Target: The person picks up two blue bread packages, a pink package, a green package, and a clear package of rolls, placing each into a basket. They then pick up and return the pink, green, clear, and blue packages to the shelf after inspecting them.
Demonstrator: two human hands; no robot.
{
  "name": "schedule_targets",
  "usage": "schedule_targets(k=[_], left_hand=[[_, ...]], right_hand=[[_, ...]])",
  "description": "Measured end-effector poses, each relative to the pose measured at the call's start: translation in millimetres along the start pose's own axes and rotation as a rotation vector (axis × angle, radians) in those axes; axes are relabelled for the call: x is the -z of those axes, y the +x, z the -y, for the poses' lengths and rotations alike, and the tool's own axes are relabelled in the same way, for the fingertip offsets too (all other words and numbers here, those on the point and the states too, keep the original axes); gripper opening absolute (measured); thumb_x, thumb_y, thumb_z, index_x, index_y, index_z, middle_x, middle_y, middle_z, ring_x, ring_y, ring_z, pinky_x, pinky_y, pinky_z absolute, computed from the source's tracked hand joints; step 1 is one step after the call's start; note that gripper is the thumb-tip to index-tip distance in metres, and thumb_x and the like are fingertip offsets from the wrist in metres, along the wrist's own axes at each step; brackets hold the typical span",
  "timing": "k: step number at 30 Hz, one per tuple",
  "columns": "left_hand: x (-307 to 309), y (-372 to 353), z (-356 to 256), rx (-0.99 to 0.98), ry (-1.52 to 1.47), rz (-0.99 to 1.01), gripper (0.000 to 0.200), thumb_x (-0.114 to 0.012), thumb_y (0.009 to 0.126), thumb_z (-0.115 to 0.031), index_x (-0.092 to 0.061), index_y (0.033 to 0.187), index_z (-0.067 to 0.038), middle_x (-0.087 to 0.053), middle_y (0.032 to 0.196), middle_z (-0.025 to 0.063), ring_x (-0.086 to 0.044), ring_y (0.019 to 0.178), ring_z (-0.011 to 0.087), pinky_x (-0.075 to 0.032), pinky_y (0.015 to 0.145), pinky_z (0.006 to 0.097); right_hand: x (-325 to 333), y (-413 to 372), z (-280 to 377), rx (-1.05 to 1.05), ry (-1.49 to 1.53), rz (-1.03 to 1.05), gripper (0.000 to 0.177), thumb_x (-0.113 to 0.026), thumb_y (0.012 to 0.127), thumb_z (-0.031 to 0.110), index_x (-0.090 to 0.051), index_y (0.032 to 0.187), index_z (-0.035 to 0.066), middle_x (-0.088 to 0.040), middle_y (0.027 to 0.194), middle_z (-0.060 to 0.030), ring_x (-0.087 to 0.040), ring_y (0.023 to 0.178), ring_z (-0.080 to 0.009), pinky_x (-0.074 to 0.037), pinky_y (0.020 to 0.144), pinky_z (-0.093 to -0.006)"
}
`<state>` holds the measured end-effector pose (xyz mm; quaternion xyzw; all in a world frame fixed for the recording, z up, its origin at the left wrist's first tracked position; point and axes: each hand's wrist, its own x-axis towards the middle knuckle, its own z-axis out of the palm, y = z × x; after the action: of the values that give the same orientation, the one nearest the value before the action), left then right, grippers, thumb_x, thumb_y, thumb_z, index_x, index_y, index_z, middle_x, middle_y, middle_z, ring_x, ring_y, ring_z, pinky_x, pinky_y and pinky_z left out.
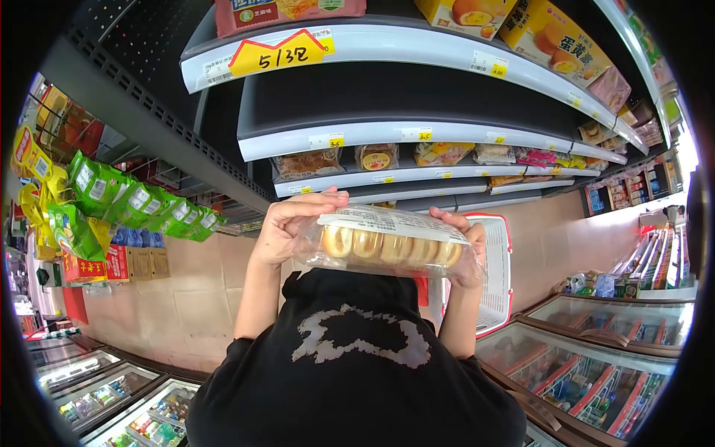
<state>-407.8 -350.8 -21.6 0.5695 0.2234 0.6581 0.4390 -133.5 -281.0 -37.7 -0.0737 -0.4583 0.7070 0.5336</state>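
A clear plastic pack of small round golden rolls or pastries (391,246) is held up in front of my chest, its white printed label turned upward. My left hand (287,226) grips one end, with the thumb and fingers closed on the wrapper. At the other end, my right hand (468,242) is closed on the pack, fingertips over its top edge. The rolls sit side by side in a row inside the wrapper. Part of each hand's fingers is hidden behind the pack.
Ahead stands a shelf rack (432,134) with price tags and packaged breads. A white shopping basket (495,276) with a red rim is beside my right arm. Green snack bags (134,197) hang at left. Glass-topped freezers (588,372) stand at lower right and lower left.
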Motion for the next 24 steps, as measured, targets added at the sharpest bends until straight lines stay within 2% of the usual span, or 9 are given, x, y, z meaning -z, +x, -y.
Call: schedule_targets(k=[4,7,10,11,14,16,18,22,24], left_hand=[[-2,2,1,0.041,-0.045,-0.001,0.045,-0.066,0.062,0.006,-0.059,0.106,0.002,-0.054,0.114,0.0188,-0.047,0.114,0.0312,-0.03,0.102,0.0422],[0,-1,9,0.17,-0.114,-0.049,0.046,-0.066,0.066,0.004,-0.054,0.111,0.002,-0.048,0.122,0.0149,-0.045,0.115,0.0262,-0.032,0.1,0.0369],[-9,4,12,0.384,0.152,-0.427,0.039,-0.063,0.073,0.0,-0.053,0.111,0.002,-0.044,0.121,0.0114,-0.045,0.112,0.0209,-0.035,0.096,0.0323],[0,1,21,0.382,0.325,-0.386,0.038,-0.061,0.078,-0.004,-0.047,0.114,0.002,-0.042,0.116,0.0083,-0.044,0.109,0.017,-0.037,0.092,0.0287],[-6,7,12,0.317,0.2,-0.503,0.045,-0.061,0.079,-0.003,-0.038,0.117,0.0,-0.042,0.115,0.0084,-0.044,0.11,0.0165,-0.039,0.09,0.0281],[10,12,13,0.235,0.348,-0.551,0.041,-0.06,0.08,-0.005,-0.038,0.114,-0.005,-0.045,0.113,0.0065,-0.046,0.106,0.014,-0.04,0.086,0.0262],[26,27,-3,0.298,0.214,-0.608,0.04,-0.06,0.08,-0.007,-0.037,0.113,-0.004,-0.045,0.112,0.0081,-0.051,0.099,0.0138,-0.043,0.08,0.0247],[81,65,-1,0.133,0.633,-0.744,0.043,-0.062,0.08,-0.011,-0.037,0.113,0.001,-0.048,0.106,0.01,-0.054,0.087,0.0126,-0.045,0.071,0.0238],[116,74,14,0.103,0.895,-0.748,0.052,-0.066,0.076,-0.02,-0.039,0.113,0.005,-0.052,0.099,0.0153,-0.057,0.087,0.02,-0.047,0.069,0.0281]], right_hand=[[5,4,2,-0.002,-0.029,0.028,0.022,-0.066,0.075,0.011,-0.045,0.079,0.008,-0.049,0.119,-0.0194,-0.041,0.116,-0.0403,-0.032,0.098,-0.0519],[-4,8,9,-0.087,-0.059,0.01,0.023,-0.061,0.077,0.006,-0.047,0.094,0.009,-0.046,0.124,-0.0159,-0.038,0.12,-0.0349,-0.029,0.101,-0.0464],[-1,6,-5,-0.299,-0.023,-0.303,0.038,-0.058,0.077,0.003,-0.042,0.111,0.01,-0.041,0.127,-0.0119,-0.036,0.122,-0.0261,-0.026,0.102,-0.0385],[2,11,-11,-0.364,-0.021,-0.263,0.046,-0.057,0.078,0.001,-0.037,0.119,0.006,-0.037,0.129,-0.01,-0.035,0.121,-0.0174,-0.028,0.099,-0.0301],[-13,33,-20,-0.382,-0.265,-0.164,0.058,-0.058,0.077,0.002,-0.031,0.128,0.006,-0.035,0.13,-0.0096,-0.034,0.122,-0.0176,-0.027,0.1,-0.0302],[-22,59,-27,-0.326,-0.364,-0.086,0.066,-0.058,0.077,0.001,-0.025,0.134,0.005,-0.035,0.13,-0.0108,-0.036,0.12,-0.0183,-0.029,0.098,-0.0293],[-31,95,-33,-0.292,-0.368,-0.012,0.067,-0.059,0.077,0.001,-0.025,0.134,0.005,-0.037,0.127,-0.0117,-0.039,0.117,-0.0189,-0.032,0.096,-0.0294],[-50,166,-72,-0.064,-0.423,-0.088,0.06,-0.058,0.078,0.003,-0.03,0.131,0.004,-0.048,0.107,-0.0114,-0.049,0.102,-0.0182,-0.04,0.086,-0.0289],[-34,197,-110,0.036,-0.774,-0.074,0.057,-0.058,0.077,0.004,-0.033,0.128,0.003,-0.05,0.103,-0.0122,-0.051,0.095,-0.0178,-0.042,0.081,-0.0278]])
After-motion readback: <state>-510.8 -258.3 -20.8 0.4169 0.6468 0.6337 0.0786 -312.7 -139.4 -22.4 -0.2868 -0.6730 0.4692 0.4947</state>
